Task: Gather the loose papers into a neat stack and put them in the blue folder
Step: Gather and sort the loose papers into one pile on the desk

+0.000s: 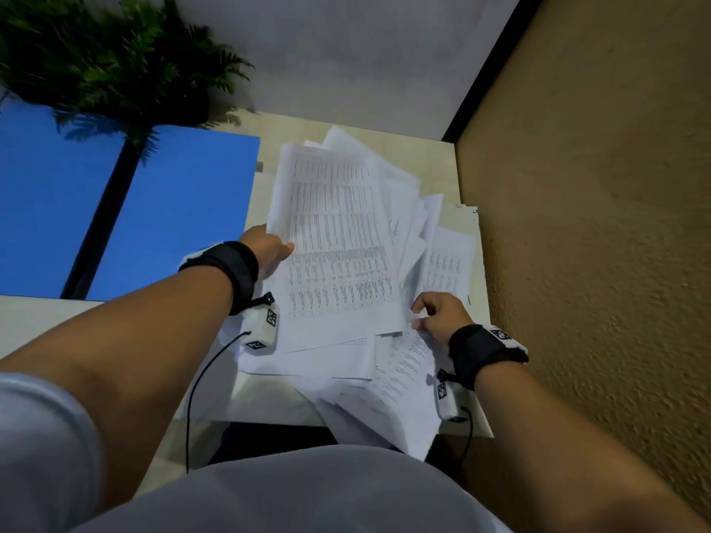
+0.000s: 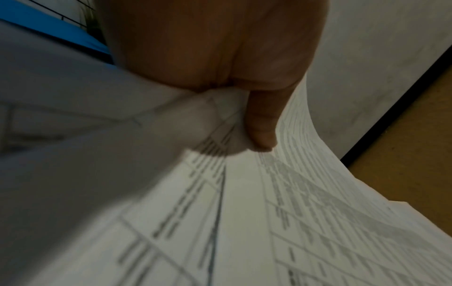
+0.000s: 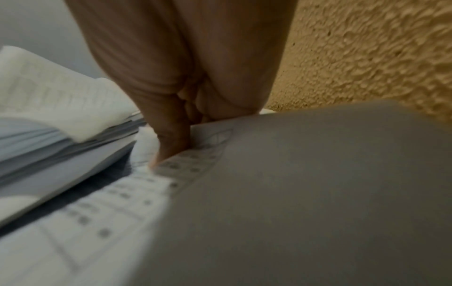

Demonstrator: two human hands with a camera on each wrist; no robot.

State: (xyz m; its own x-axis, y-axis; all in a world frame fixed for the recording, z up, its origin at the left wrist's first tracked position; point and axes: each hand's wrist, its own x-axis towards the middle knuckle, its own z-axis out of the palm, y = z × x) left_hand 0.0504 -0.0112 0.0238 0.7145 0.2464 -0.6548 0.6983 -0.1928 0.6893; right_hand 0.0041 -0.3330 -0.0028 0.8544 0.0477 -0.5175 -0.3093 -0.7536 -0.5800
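Observation:
Loose printed papers (image 1: 338,240) lie in an untidy, fanned pile on the right half of the pale table (image 1: 442,163). My left hand (image 1: 269,246) grips the left edge of the top bundle, with the thumb (image 2: 260,125) on the printed sheet (image 2: 244,212) and the fingers hidden underneath. My right hand (image 1: 434,313) pinches sheets at the pile's lower right corner; its thumb (image 3: 171,143) presses onto a printed page (image 3: 110,203). The blue folder (image 1: 181,209) lies open on the left, with a black spine down its middle.
A green fern-like plant (image 1: 107,59) stands at the back left and overhangs the folder. A rough tan wall (image 1: 596,225) runs close along the table's right side. Some sheets (image 1: 388,413) hang over the table's front edge towards my lap.

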